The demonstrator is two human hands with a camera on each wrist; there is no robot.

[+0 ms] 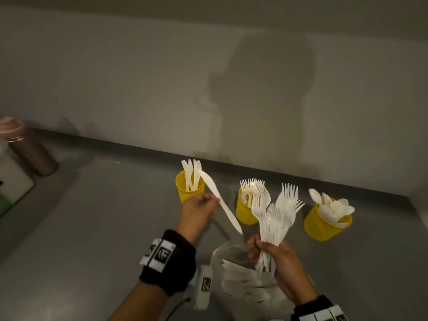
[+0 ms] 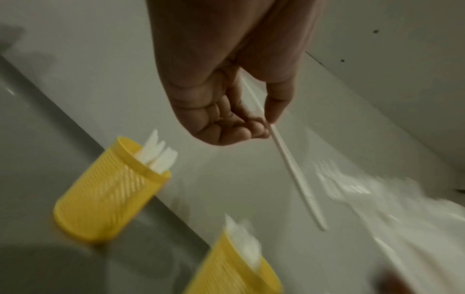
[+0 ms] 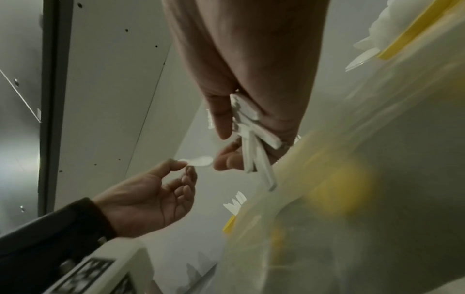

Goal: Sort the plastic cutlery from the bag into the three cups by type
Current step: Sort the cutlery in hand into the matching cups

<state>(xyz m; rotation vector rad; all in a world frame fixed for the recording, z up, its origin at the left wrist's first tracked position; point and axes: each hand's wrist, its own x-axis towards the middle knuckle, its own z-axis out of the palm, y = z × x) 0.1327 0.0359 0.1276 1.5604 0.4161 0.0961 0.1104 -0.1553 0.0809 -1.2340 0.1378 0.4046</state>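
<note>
Three yellow cups stand in a row on the grey counter: the left cup (image 1: 190, 188) holds white knives, the middle cup (image 1: 245, 212) forks, the right cup (image 1: 326, 222) spoons. My left hand (image 1: 201, 208) pinches a single white knife (image 1: 220, 201) near its middle, just right of the knife cup (image 2: 108, 191). The knife (image 2: 294, 175) slants down from my fingertips. My right hand (image 1: 275, 256) grips a bunch of white forks (image 1: 278, 218) by their handles, tines up, above the clear plastic bag (image 1: 243, 281). The fork handles (image 3: 251, 139) show in my fist.
A brown bottle (image 1: 30, 149) with a pink lid stands at the far left by a white object (image 1: 14, 181). The wall runs close behind the cups. A white device with a cable (image 1: 203, 286) lies left of the bag.
</note>
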